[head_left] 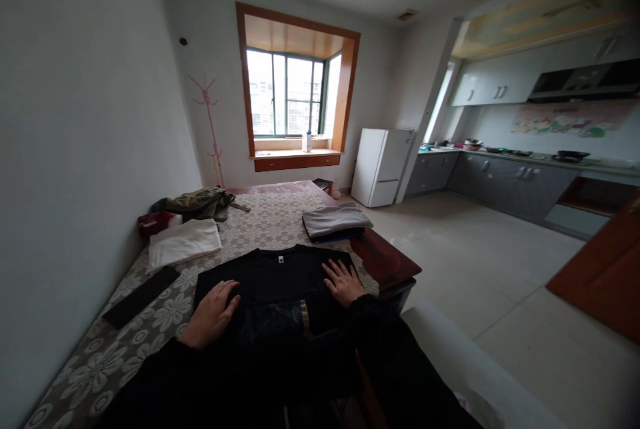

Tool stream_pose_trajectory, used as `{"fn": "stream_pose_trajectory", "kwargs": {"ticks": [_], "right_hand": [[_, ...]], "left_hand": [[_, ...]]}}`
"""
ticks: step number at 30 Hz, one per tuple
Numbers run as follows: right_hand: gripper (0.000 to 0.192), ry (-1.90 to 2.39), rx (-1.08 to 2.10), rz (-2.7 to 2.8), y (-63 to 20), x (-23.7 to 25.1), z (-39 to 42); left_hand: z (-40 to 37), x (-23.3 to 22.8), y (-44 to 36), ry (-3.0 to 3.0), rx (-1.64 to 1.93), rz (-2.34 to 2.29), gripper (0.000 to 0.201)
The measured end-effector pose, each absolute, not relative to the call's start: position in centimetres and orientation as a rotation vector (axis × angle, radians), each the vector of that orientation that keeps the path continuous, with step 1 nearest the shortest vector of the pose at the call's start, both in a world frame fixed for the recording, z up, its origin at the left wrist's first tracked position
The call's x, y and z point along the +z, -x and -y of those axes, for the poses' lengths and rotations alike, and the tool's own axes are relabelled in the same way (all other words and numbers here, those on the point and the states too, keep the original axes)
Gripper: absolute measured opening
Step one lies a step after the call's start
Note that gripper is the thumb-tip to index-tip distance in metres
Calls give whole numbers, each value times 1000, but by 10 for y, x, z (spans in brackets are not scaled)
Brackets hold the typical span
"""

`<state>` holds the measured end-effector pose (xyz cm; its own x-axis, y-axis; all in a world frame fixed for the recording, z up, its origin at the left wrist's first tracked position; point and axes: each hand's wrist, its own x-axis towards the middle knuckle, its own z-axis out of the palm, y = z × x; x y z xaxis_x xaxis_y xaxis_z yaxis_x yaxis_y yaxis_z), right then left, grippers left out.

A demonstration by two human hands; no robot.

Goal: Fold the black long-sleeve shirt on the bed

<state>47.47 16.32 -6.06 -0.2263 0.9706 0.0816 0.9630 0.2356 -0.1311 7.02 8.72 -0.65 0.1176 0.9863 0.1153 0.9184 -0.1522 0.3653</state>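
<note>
A black shirt (273, 276) lies spread on the table (270, 216), near the front edge, its collar and small white label toward the far side. The left hand (213, 312) rests flat on the left part of the shirt, fingers loosely spread and gripping nothing. The right hand (344, 282) lies flat on the right part, fingers splayed, also holding nothing. Both sleeves are dark and merge with the shirt's lower half, so where the cloth ends there is hard to make out; a faint print or fold with a pale stripe shows between the hands.

No open box or bin shows on the table. Farther back on the right sits a folded grey stack (336, 220) over something darker. On the left lie a folded white cloth (184, 242), a red packet (156, 221) partly hidden behind it, and a crumpled olive garment (200, 202). A flat black strip (141, 296) lies near the left edge.

A white fridge (381, 166) stands shut at the far right, its contents unseen. Things on the kitchen counter (525, 159) are too small to tell. A bottle (307, 141) stands on the windowsill.
</note>
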Motion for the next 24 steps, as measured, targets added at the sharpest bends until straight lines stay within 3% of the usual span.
{"fn": "stream_pose_trajectory", "kwargs": {"ticks": [5, 13, 18, 24], "right_hand": [[62, 1986, 76, 2309, -470, -72, -169], [63, 2045, 145, 2276, -472, -71, -193], [54, 1921, 95, 2304, -490, -60, -209], [31, 1829, 32, 2328, -522, -35, -228]], "left_hand": [[-91, -35, -78, -2294, 256, -2147, 59], [-94, -37, -79, -2249, 178, -2239, 63], [-105, -36, -74, -2216, 207, -2290, 65], [-110, -40, -70, -2197, 273, -2315, 68]]}}
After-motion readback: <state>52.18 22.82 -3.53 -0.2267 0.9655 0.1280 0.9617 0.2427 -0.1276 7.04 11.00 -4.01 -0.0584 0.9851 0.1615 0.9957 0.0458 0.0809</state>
